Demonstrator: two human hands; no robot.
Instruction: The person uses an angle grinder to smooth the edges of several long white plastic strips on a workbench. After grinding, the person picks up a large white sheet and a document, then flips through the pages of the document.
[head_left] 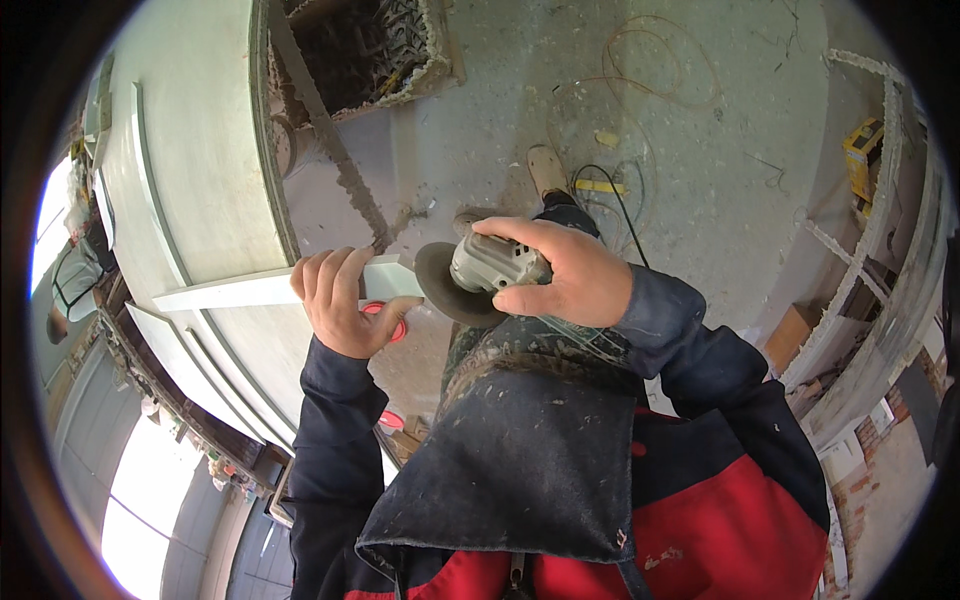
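Note:
My right hand [582, 277] is wrapped round the grey body of an angle grinder [492, 266]. The grinder's dark round disc [440, 287] faces left, close against the end of a pale flat strip [385, 278]; whether they touch I cannot tell. That strip juts out past the edge of a light-topped workbench [205, 130]. Over the strip's overhanging part, my left hand [342, 305] is closed, fingers across the top and thumb pointing toward the disc. Just below the left hand, a red round object [388, 322] is partly hidden by the thumb.
More pale strips [150, 190] lie on the workbench. A rough-edged bin of scraps [365, 50] stands at the far side. Thin cable [640, 85] loops across the floor. At the right is a rack [850, 260] with a yellow box [864, 160]. Another person [78, 280] is at the far left.

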